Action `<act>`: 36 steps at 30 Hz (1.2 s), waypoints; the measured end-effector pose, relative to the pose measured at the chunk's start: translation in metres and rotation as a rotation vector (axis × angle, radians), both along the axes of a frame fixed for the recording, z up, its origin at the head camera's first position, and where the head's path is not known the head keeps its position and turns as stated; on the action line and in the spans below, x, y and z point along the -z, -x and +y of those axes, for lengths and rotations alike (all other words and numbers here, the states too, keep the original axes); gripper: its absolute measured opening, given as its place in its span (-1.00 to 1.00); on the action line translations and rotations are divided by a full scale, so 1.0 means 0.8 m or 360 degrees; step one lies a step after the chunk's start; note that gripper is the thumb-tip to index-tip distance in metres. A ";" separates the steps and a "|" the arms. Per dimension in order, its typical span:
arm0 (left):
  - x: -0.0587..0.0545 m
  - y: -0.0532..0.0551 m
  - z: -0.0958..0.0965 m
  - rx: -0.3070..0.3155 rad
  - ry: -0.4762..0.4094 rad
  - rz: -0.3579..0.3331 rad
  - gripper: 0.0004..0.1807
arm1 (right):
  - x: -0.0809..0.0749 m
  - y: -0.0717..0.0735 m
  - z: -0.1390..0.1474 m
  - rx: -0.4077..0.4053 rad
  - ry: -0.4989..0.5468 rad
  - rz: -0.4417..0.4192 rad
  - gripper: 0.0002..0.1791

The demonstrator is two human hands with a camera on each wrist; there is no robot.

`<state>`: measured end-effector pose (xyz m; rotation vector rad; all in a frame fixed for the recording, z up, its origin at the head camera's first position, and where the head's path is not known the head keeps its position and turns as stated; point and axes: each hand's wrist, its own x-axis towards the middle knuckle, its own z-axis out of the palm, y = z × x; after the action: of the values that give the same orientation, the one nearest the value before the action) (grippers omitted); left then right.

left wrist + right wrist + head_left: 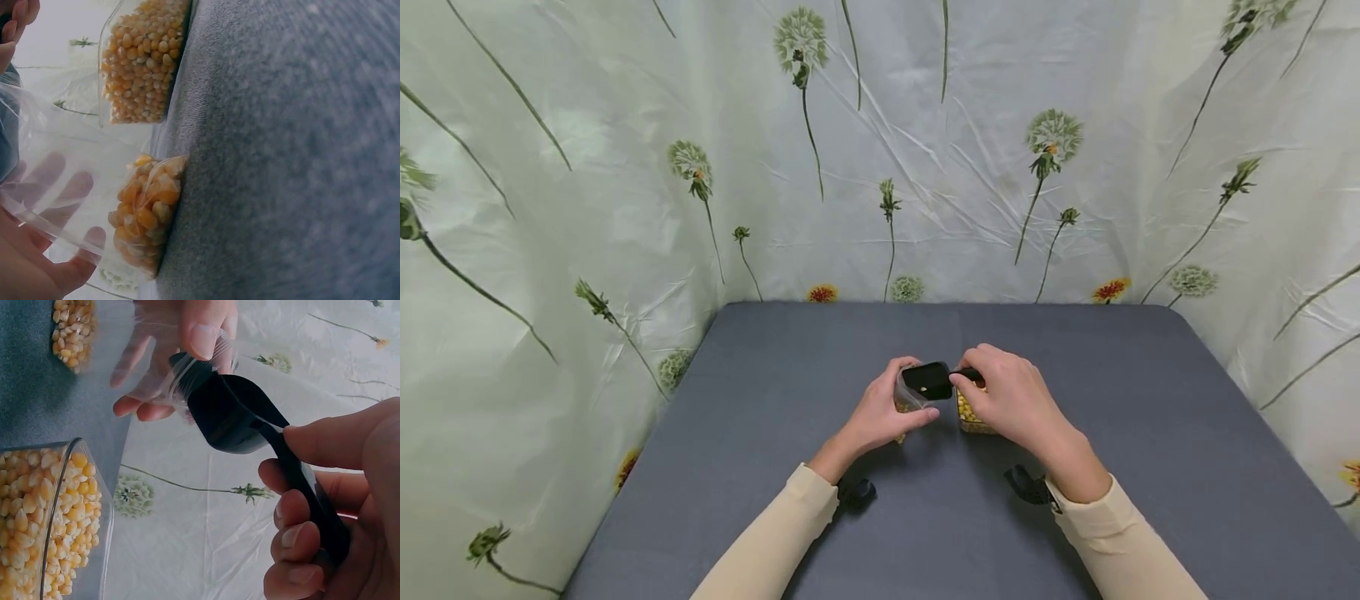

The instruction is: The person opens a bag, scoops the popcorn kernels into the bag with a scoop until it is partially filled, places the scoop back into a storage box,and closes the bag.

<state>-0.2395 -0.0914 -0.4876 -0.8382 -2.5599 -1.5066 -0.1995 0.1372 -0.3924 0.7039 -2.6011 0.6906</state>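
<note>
Head-worn, facing forward and down, farthest from the grip on the black scoop (927,381). On the left wrist, sideways, low beneath it, near the tabletop (294,156). On the right wrist, sideways, closest to that grip, sharing corn kernels (76,512) with the left.

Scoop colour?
The scoop is plain black, clearest in the right wrist view.

The person's L forearm (767,533) & R forearm (1131,542) are slanting fwd & inward. L hand (875,412) is gripping, L thumb (203,334) lying opp. the L fingers (153,411). R hand (1011,398) is sitting nearby, pinching, R thumb (315,440) pressing & R fingers (295,542) curling in. L wrist (829,460) & R wrist (1078,473) are sitting farther apart vs. hands.
</note>
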 end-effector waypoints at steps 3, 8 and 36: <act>-0.002 0.001 -0.004 -0.0005 -0.0010 0.0010 -0.18 | -0.002 0.000 -0.005 -0.0031 -0.0032 0.0059 -0.90; 0.000 -0.001 -0.008 0.0022 -0.0050 0.0029 -0.23 | -0.001 -0.001 -0.009 -0.0073 -0.0100 0.0163 -0.88; 0.001 0.004 -0.005 0.0034 -0.0083 0.0068 -0.26 | -0.036 -0.020 0.034 0.0117 -0.0056 0.0064 -0.97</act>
<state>-0.2430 -0.0953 -0.4887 -0.8843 -2.4783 -1.5366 -0.1835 0.1646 -0.3639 0.6227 -2.5937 0.6035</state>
